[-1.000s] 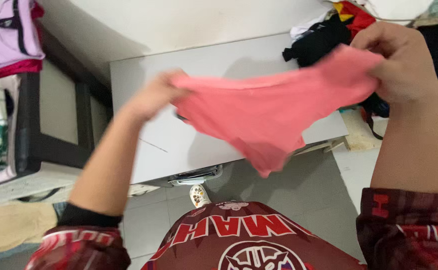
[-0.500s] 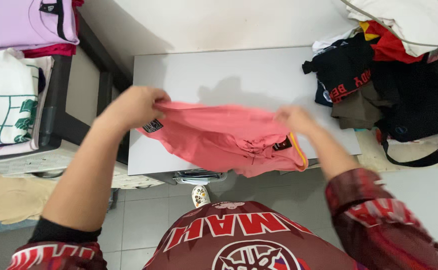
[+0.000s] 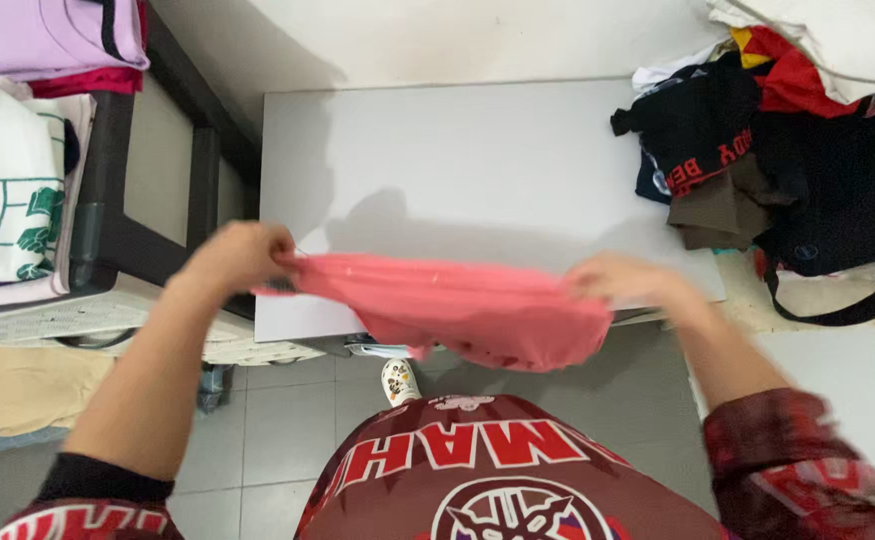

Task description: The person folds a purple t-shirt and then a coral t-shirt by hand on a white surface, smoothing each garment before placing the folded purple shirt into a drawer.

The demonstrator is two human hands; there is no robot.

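Observation:
A coral-pink garment [image 3: 457, 310] is stretched between my hands at the near edge of a grey table [image 3: 477, 160]. My left hand [image 3: 242, 255] grips its left end over the table's front left corner. My right hand [image 3: 622, 280] grips its right end near the front right edge. The cloth sags in folds in the middle and hangs slightly over the table's edge, above my dark red printed shirt [image 3: 497, 470].
A heap of unfolded black, red, brown and white clothes [image 3: 777, 130] covers the table's right end. Folded purple, red and white garments [image 3: 17, 130] are stacked on a dark unit at the left. A beige cloth [image 3: 27, 385] and a shoe [image 3: 397, 380] lie on the tiled floor.
Both hands came down from holding the pink garment spread high; it is now folded narrower and held low at the table's near edge, with my hands pulled closer to my body.

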